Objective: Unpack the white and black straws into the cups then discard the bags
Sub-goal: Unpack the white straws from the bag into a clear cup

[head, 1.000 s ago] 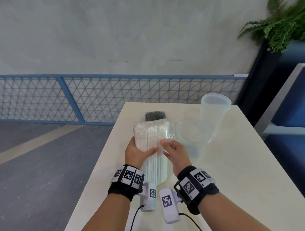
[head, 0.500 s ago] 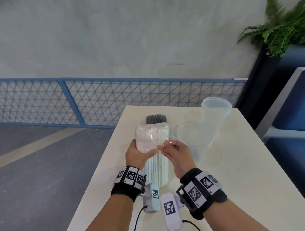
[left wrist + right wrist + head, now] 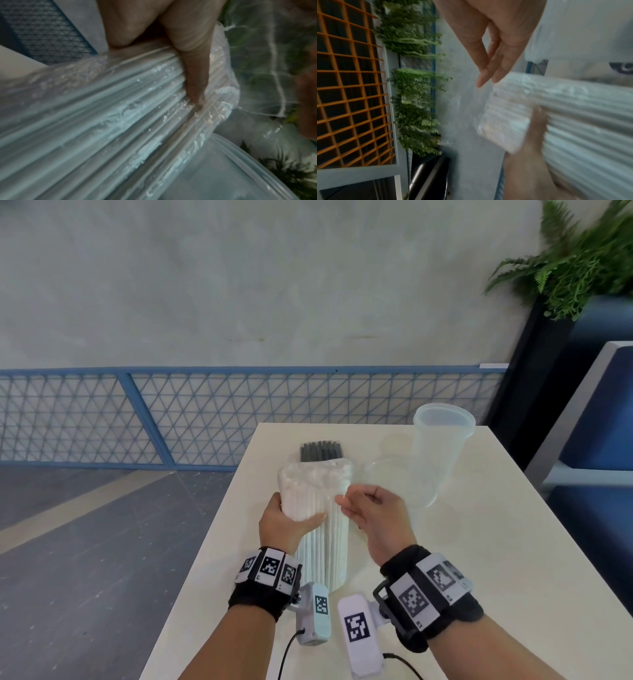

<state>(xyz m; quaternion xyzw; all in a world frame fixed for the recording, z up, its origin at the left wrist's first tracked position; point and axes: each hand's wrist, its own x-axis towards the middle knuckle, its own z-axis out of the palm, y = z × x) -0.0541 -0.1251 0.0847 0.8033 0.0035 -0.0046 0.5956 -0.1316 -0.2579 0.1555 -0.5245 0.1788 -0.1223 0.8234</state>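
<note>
A clear bag of white straws point(image 3: 320, 508) stands tilted on the white table point(image 3: 479, 559), its top pointing away from me. My left hand point(image 3: 286, 520) grips its left side, and the thumb point(image 3: 193, 81) presses into the bag of white straws point(image 3: 120, 121). At the bag's upper right, my right hand point(image 3: 368, 510) pinches the loose clear film. In the right wrist view the film point(image 3: 488, 115) stretches between the fingers point(image 3: 488, 75) and the thumb. A bundle of black straws point(image 3: 321, 451) lies behind the bag. Two clear cups stand to the right: a tall one point(image 3: 442, 446) and a nearer one point(image 3: 400, 484).
The table's left edge point(image 3: 219, 529) drops to a grey floor. A blue mesh fence point(image 3: 205, 416) runs behind the table. A potted fern point(image 3: 575, 261) and a blue seat point(image 3: 603, 422) stand at the right. A cup rim point(image 3: 240, 169) shows close under the bag.
My right hand has turned palm-in and curled its fingers at the bag's upper right edge, tugging the film. The left hand keeps its grip on the bag, which has barely moved.
</note>
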